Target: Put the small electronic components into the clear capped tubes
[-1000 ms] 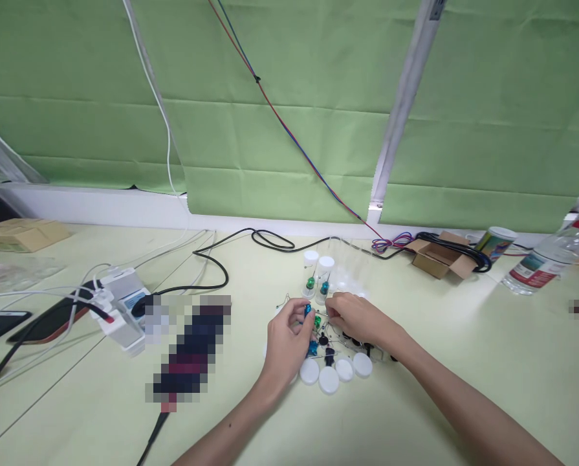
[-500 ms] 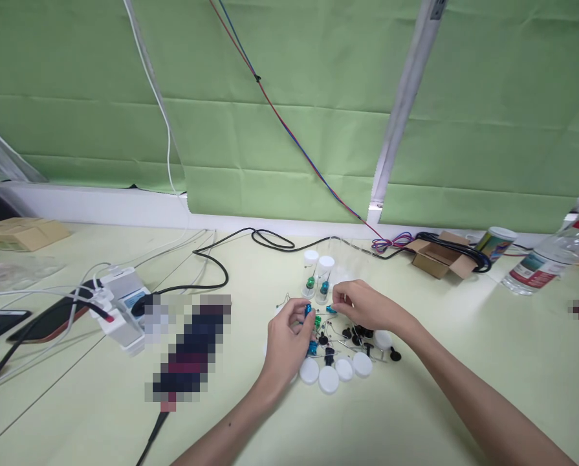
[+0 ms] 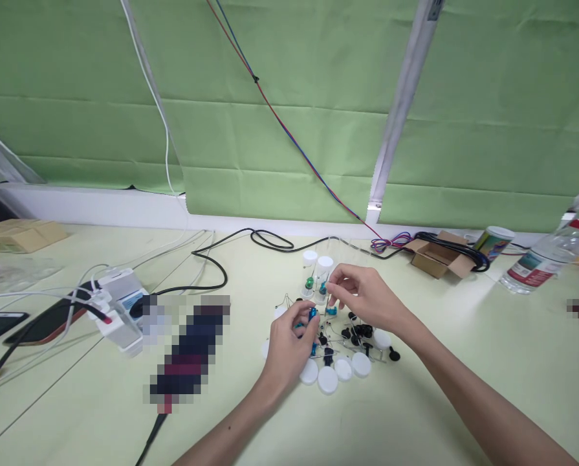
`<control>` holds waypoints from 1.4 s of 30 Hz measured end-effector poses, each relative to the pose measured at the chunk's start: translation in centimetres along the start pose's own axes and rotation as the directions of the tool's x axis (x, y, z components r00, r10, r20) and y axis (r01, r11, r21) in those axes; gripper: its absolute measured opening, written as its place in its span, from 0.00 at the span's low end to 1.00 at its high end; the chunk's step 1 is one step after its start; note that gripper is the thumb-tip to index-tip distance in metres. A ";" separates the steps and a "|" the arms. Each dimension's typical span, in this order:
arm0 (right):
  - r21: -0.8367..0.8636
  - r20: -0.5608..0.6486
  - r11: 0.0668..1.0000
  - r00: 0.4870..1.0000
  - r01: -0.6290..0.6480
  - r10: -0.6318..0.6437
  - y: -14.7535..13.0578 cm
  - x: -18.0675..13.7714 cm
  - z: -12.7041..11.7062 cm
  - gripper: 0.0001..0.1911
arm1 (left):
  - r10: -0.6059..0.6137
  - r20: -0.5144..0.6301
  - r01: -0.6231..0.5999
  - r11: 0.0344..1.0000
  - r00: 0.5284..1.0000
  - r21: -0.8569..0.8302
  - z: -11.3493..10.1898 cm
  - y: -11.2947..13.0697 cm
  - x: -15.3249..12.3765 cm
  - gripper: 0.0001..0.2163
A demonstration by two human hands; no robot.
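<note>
My left hand (image 3: 289,340) is closed, its thumb and fingertips pinching a small shiny blue part (image 3: 312,313). Just to the right and higher, my right hand (image 3: 360,294) pinches what looks like a thin metal wire (image 3: 327,304), pointing down. At the wire's lower end is another blue part (image 3: 332,311); whether they are joined I cannot tell. Behind the hands stand two clear tubes with white caps, one holding a green part (image 3: 309,283), the other a blue one (image 3: 323,287). Black knob-like parts (image 3: 365,331) and bent wires lie under and beside my hands.
Several round white caps (image 3: 328,380) lie in front of the pile. A black cable (image 3: 272,241) runs along the back. An open cardboard box (image 3: 432,264), a can (image 3: 493,244) and a water bottle (image 3: 536,265) stand at right. A power strip (image 3: 124,317) lies at left.
My right hand has risen slightly from the blue part, its fingertips now at the top of the thin wire. My left hand keeps its blue part, almost in place.
</note>
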State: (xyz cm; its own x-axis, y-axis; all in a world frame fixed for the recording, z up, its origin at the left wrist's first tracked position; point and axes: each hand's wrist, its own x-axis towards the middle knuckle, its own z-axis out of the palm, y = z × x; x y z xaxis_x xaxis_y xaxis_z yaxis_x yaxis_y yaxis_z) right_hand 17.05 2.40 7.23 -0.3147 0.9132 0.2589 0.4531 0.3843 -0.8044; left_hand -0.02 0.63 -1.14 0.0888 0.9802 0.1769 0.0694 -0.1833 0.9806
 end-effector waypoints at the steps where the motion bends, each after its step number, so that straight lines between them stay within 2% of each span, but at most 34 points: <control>1: 0.031 -0.019 1.000 1.000 0.003 -0.003 -0.1 0.0 0.2 0.07 | 0.002 0.007 -0.002 1.000 1.000 -0.005 0.0 0.0 0.0 0.12; 7: 0.117 -0.087 0.993 0.996 0.016 -0.005 -0.3 -0.1 0.5 0.07 | 0.036 0.036 -0.035 0.999 0.999 -0.020 0.1 0.2 -0.1 0.10; 42: 0.115 -0.064 0.993 0.998 0.010 -0.003 -0.1 0.0 0.6 0.09 | 0.096 0.036 -0.098 0.995 0.995 0.034 0.2 0.8 -0.3 0.09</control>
State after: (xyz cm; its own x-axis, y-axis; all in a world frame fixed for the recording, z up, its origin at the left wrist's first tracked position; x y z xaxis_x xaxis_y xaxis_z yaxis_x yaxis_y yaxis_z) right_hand 16.52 2.29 6.97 -0.2619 0.9189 0.2949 0.3511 0.3753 -0.8578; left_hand 0.20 0.13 -0.46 0.1308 0.9546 0.2675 0.0942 -0.2806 0.9552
